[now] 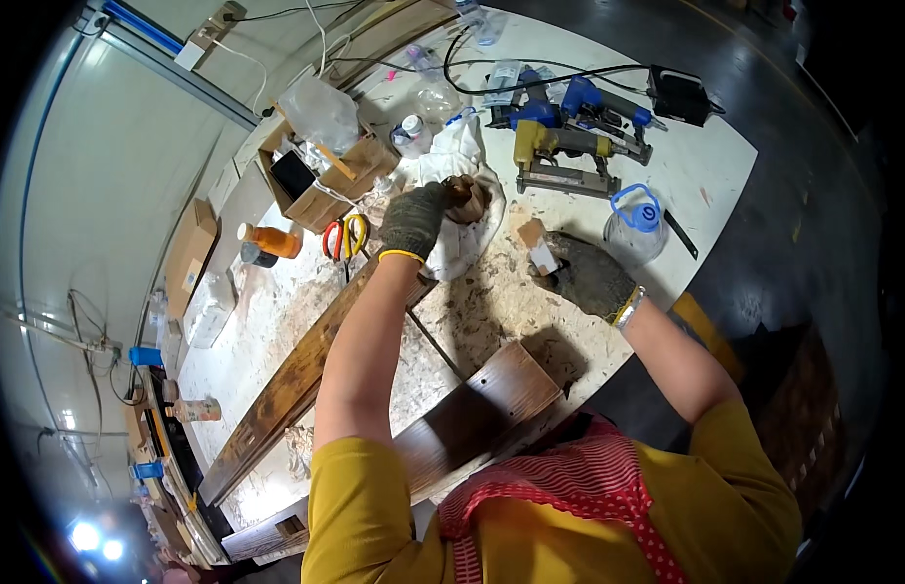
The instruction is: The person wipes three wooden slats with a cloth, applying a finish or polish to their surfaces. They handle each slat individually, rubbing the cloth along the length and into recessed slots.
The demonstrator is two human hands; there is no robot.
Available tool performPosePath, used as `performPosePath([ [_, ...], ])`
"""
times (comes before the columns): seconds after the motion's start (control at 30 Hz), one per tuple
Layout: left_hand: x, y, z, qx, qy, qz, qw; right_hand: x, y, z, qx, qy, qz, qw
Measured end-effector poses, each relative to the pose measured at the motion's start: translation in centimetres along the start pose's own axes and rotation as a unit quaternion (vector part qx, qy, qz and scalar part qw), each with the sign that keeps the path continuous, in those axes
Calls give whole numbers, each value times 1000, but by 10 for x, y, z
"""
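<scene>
My left hand (413, 222), in a dark glove with a yellow cuff, reaches to a brown-stained, open-looking container (467, 201) resting on a white cloth (456, 251). Its fingertips look closed at the container's left side; what they pinch is hidden. To the right, my right hand (591, 278), gloved too, grips a small flat tan-and-white piece (539, 246) between thumb and fingers, raised over the stained tabletop. Close to my body lies a dark brown wooden board (516, 383). A long brown wooden piece (296, 375) slants under my left forearm.
Several nail guns (566, 156) lie at the back right, beside a clear jug (635, 232) with a blue handle. Pliers (345, 237), an orange bottle (270, 239) and a cardboard box (340, 180) holding a phone (293, 174) stand left. A black cable (569, 75) crosses the back.
</scene>
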State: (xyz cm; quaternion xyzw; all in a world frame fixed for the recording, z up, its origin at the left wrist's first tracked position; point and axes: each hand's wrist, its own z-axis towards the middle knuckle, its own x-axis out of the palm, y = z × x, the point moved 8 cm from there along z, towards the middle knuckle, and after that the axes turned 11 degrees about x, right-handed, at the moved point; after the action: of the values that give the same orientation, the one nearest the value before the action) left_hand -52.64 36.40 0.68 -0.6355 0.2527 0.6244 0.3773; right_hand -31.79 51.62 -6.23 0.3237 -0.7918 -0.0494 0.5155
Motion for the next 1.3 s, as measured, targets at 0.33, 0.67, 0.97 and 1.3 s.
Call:
performPosePath([
  [0.33,10,45,-52,-335,-130,-553,752,49,36,95,-37,-6,-94,995],
  [0.67,43,20,-78,-312,-150,-781,519,67,26,130,-1,33,40,999],
  [0.97,50,16,-82,-284,-169,-758,563,65,23,120,-2,76,88,993],
  [1.3,34,6,-82,-266,-187,-724,608,84,44,112,-279,102,-339,893],
])
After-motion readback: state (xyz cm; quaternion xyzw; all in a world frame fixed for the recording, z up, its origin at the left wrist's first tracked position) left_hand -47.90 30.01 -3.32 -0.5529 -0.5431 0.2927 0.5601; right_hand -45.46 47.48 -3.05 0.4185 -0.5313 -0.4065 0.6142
